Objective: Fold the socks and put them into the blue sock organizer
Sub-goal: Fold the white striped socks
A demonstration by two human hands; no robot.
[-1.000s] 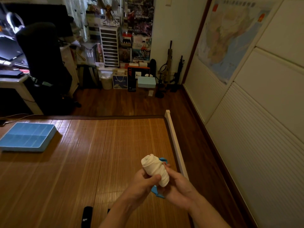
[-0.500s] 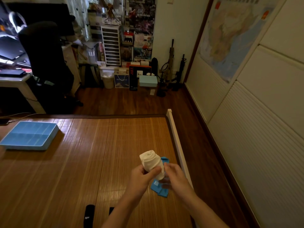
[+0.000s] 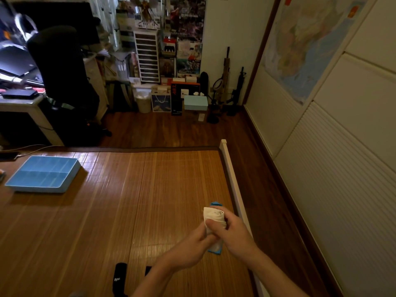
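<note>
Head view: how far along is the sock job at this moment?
Done: the white sock with blue trim looks rolled into a bundle. In hand: the left hand and right hand both grip that bundle above the bamboo mat. Left: it has yet to go into the blue organizer, far off to the left, where no socks show in the compartments; a black sock at the bottom edge looks unfolded.

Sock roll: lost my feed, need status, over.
Both on white sock roll: left grip, right grip. Far left on mat: blue organizer. Black socks near, off the path.
</note>
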